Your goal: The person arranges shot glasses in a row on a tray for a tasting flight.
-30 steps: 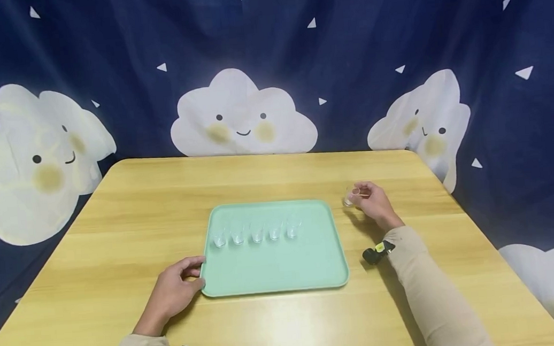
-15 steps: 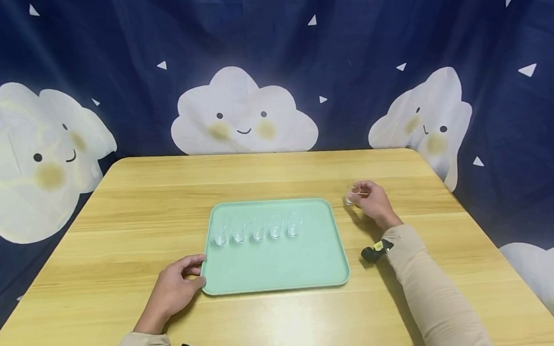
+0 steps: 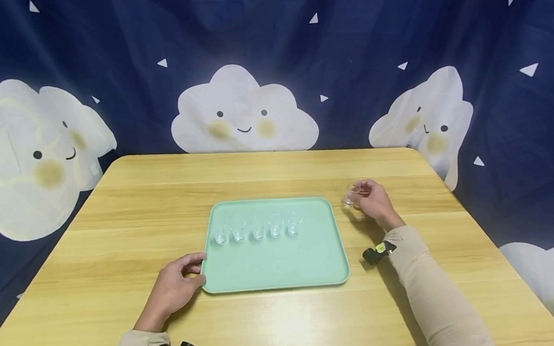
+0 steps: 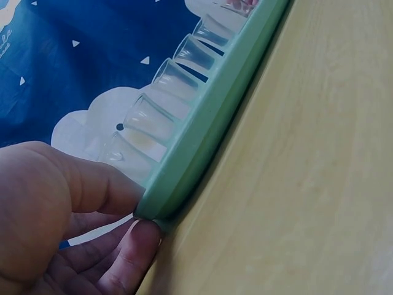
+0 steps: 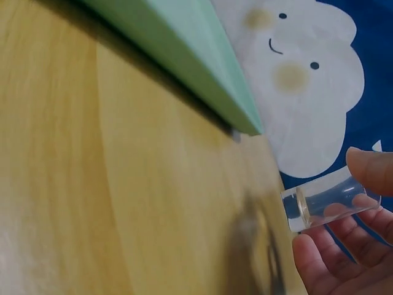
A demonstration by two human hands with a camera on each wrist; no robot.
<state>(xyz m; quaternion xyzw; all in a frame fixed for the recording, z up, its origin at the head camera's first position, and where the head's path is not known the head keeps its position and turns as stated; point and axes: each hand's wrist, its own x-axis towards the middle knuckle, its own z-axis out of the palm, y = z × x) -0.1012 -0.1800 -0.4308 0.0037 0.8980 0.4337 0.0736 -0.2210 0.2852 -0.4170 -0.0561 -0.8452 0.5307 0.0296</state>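
Note:
In the head view my right hand (image 3: 374, 201) holds a small clear shot glass (image 3: 349, 196) beyond the tray's right side. The right wrist view has the thumb on one side of that shot glass (image 5: 325, 198) and fingertips on the other, its thick base close to the table. My left hand (image 3: 175, 287) grips the left edge of a pale green tray (image 3: 274, 269) near its front corner. Thumb and a fingertip meet the tray's rim (image 4: 184, 175) in the left wrist view. Several similar shot glasses (image 3: 258, 231) stand upright in a row across the tray.
The tray lies on a wooden table (image 3: 277, 175) with rounded far corners. Behind the table hangs a dark blue curtain (image 3: 340, 45) with smiling clouds and small white triangles. Black wrist cameras (image 3: 378, 253) are strapped over beige sleeves (image 3: 432, 285).

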